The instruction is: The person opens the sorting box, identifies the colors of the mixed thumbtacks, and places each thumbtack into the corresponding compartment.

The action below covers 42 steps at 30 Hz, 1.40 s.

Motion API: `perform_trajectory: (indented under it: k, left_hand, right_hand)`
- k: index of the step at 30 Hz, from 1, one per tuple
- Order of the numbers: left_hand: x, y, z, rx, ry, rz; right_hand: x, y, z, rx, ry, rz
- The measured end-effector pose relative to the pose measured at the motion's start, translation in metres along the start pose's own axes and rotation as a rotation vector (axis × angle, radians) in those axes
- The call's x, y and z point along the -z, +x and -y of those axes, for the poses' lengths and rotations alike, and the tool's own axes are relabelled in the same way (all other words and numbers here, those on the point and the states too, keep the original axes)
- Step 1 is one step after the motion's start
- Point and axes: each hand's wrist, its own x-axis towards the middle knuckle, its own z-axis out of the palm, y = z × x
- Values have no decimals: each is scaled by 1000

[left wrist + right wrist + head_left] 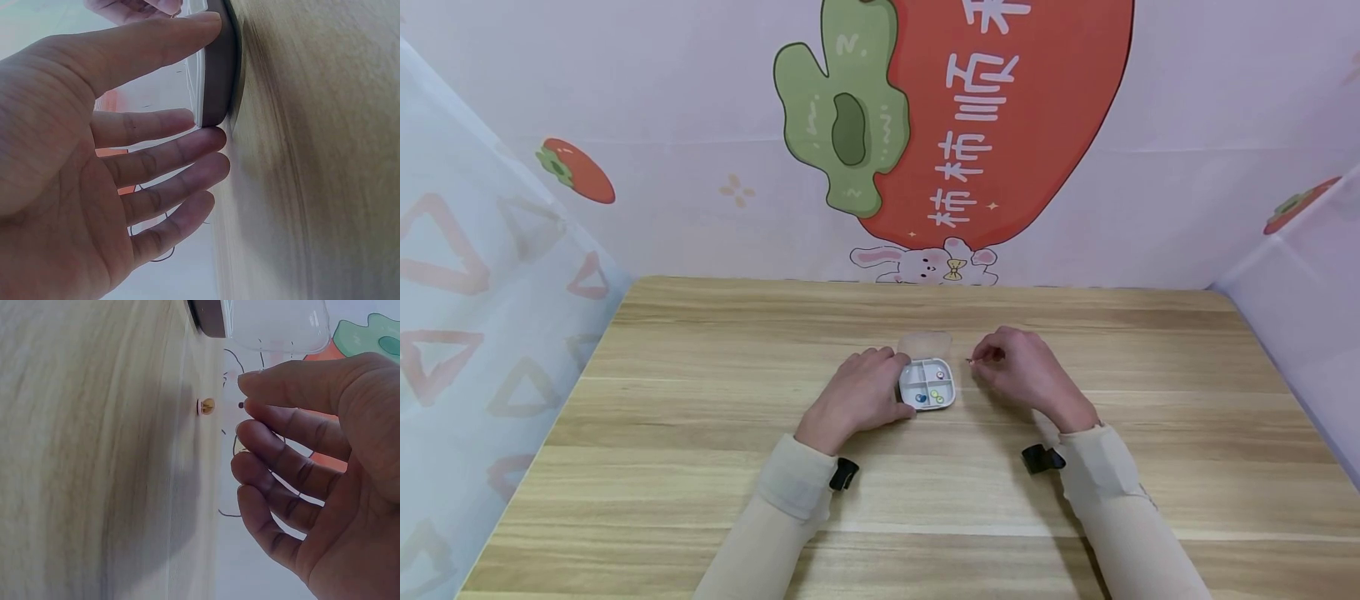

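Observation:
A small white pill box [913, 374] with four compartments stands on the table, its clear lid [925, 342] raised at the back. My left hand [867, 385] holds the box by its left side, thumb at the near corner and index finger at the far one. Inside are a blue ring-like piece [921, 398], yellow-green ones [936, 397] and a pinkish one [940, 375]. To the right, my right hand [1017, 367] hovers with thumb and index fingertips close together. Just beyond them, a tiny gold-and-pink piece [207, 407] sits on the tabletop.
The wooden table [685, 467] reaches back to a printed backdrop [700, 208] with a red persimmon picture. Black straps [1042, 458] show at both wrists, below pale sleeves [1112, 483].

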Motion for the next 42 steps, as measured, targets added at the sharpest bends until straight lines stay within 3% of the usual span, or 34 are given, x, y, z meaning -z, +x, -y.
perform_trajectory:
  k: [42]
  left_hand:
    - [0, 0, -1, 0, 7, 5]
  right_hand:
    - [-6, 2, -5, -11, -32, 19]
